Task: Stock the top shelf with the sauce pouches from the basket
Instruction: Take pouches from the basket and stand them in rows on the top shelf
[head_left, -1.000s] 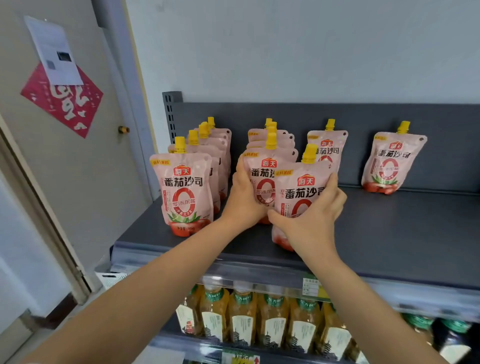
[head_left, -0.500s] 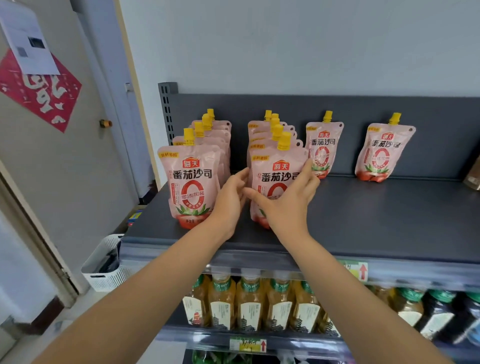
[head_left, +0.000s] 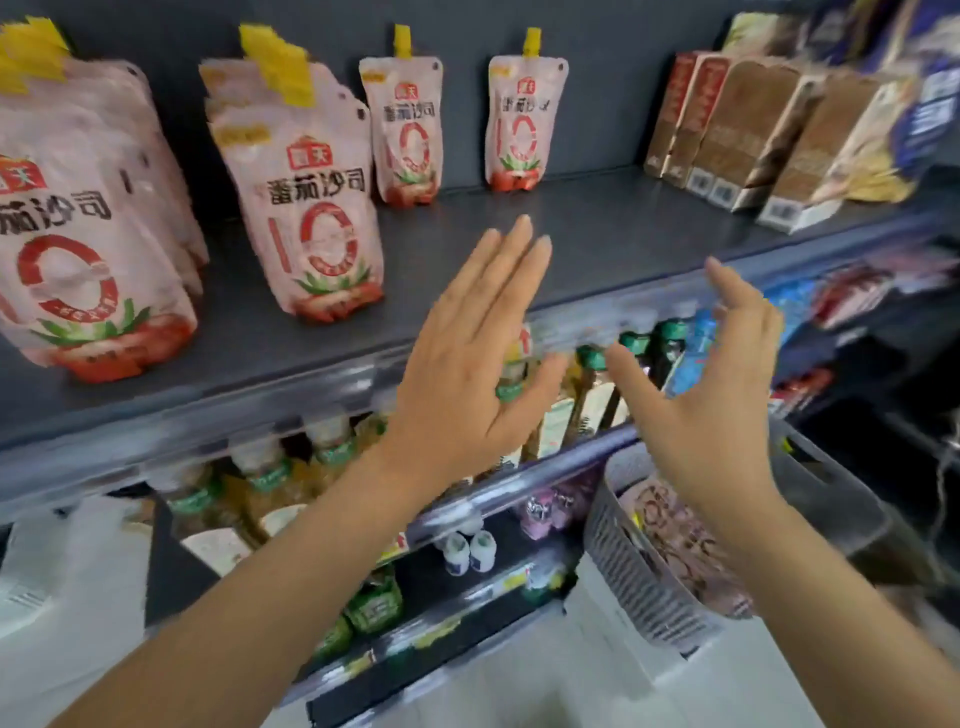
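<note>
Pink sauce pouches with yellow caps stand on the dark top shelf (head_left: 597, 234): a left row (head_left: 88, 249), a second row (head_left: 311, 208), and two single pouches at the back (head_left: 408, 119) (head_left: 524, 114). My left hand (head_left: 467, 364) is open and flat in front of the shelf edge, holding nothing. Over the grey slatted basket (head_left: 639, 561) at the lower right, my right hand (head_left: 711, 395) hangs open with fingers spread. More pink pouches (head_left: 680, 545) lie inside the basket. The view is blurred.
Brown and white boxes (head_left: 753, 130) fill the right end of the top shelf. Bottles with green caps (head_left: 270, 483) stand on the shelf below, small white bottles (head_left: 467, 551) lower down. Pale floor lies at the bottom.
Both hands have let go of the front pouch in the second row and pulled back to the right, now open. The view has swung right and down, bringing the basket into sight.
</note>
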